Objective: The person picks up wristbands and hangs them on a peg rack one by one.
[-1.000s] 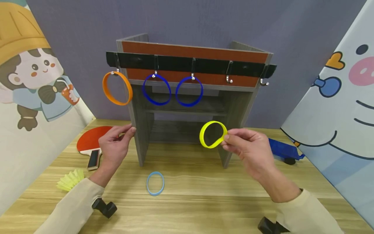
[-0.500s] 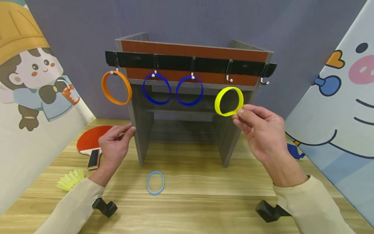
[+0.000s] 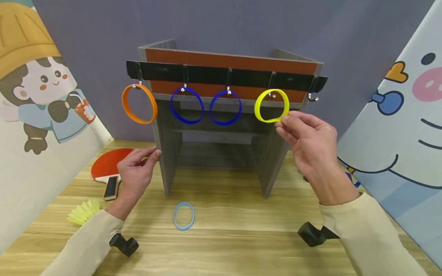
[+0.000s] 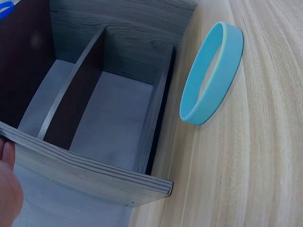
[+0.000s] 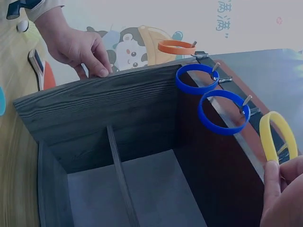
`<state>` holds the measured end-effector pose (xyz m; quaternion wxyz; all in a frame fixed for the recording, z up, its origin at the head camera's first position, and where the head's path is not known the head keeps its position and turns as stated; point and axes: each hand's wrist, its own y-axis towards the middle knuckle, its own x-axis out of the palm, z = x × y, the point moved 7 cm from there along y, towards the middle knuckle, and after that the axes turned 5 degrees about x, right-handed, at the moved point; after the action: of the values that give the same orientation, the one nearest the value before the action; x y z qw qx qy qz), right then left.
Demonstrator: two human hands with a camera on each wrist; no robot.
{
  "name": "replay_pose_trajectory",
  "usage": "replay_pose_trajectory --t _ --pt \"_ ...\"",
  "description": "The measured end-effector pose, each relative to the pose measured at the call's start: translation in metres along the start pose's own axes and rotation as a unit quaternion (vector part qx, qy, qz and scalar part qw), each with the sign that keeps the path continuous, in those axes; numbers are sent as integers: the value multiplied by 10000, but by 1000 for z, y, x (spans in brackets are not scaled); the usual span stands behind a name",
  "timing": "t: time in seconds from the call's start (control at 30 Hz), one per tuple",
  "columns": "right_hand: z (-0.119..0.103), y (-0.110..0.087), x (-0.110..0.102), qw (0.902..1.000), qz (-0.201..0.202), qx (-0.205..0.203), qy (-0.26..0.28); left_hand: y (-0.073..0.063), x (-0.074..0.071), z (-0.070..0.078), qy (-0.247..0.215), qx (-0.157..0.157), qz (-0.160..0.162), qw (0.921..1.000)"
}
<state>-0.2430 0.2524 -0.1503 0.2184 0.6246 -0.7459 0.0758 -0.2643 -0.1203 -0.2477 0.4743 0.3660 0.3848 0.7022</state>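
Note:
In the head view, my right hand (image 3: 310,142) pinches the lower right edge of a yellow silicone wristband (image 3: 257,108). The band's loop overlaps the fourth hook (image 3: 274,96); in the right wrist view, a hook shows inside the loop. My left hand (image 3: 135,168) pinches the front edge of the grey wooden shelf unit's left side panel (image 3: 164,165). An orange wristband (image 3: 154,108) and two dark blue wristbands (image 3: 187,122) (image 3: 225,123) hang from the first three hooks. On the table lies a light blue wristband (image 4: 222,80).
A black strip (image 3: 207,73) across the shelf top bears the hooks; the rightmost hook (image 3: 313,98) is bare. At left lie a red table tennis bat (image 3: 109,163), a black-topped block (image 3: 111,188) and a yellow shuttlecock (image 3: 84,212). My right wrist partly hides a blue object (image 3: 353,178).
My right hand has raised the yellow wristband and carried it rightward, from low before the shelf up to the fourth hook. My left hand has stayed at the panel.

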Motion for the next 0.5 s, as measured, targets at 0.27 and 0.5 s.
replay_pose_trajectory --t 0.27,0.5 --pt "7 7 -6 9998 173 110 -86 -1 0 0 16 42 -8 10000" --pt "11 8 -9 9990 268 116 -349 -1 0 1 22 72 -31 10000"
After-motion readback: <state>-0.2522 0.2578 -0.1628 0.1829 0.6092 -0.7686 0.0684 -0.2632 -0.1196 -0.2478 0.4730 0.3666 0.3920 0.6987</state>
